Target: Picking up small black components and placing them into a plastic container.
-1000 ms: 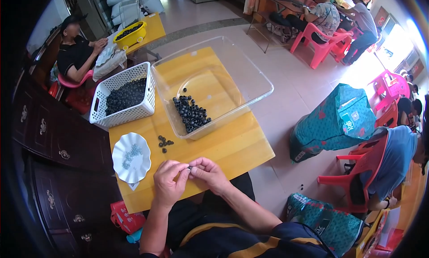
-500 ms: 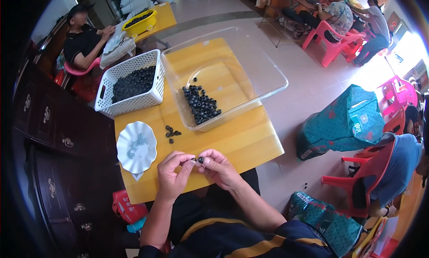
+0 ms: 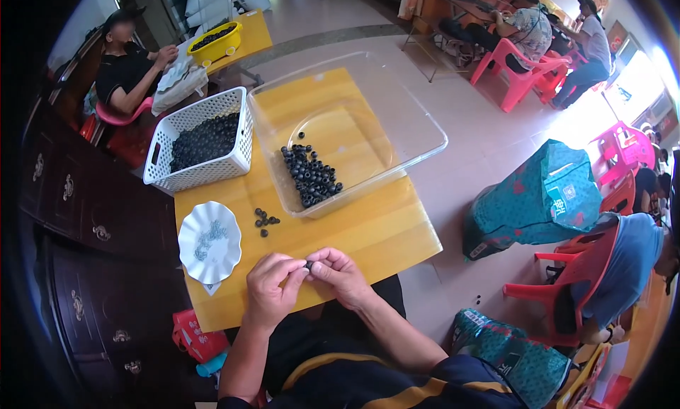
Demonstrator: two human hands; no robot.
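Note:
Over the front edge of the yellow wooden table [image 3: 354, 233], my two hands meet around a small black ring-shaped part [image 3: 309, 265]. My left hand [image 3: 273, 285] pinches at its left side, and the fingers of my right hand [image 3: 341, 276] hold it from the right. Just beyond my hands lie several loose black parts [image 3: 264, 220] in a small group. To the left is a white scalloped plate [image 3: 185, 240] bearing tiny pale, clear-looking pieces [image 3: 210, 239]. A clear plastic tub [image 3: 418, 156] holds a heap of black parts [image 3: 309, 178] in its near left corner.
A white perforated basket [image 3: 202, 175] full of black parts stands at the table's far left. Dark drawers [image 3: 78, 253] flank me on the left. Teal bags [image 3: 531, 203] and red chairs [image 3: 588, 288] stand at right. Other people sit nearby, one by a yellow basin [image 3: 216, 46].
My hands have closed in on the black part, which is now more covered by my fingers. The whole view has shifted slightly, with the table appearing lower and further left.

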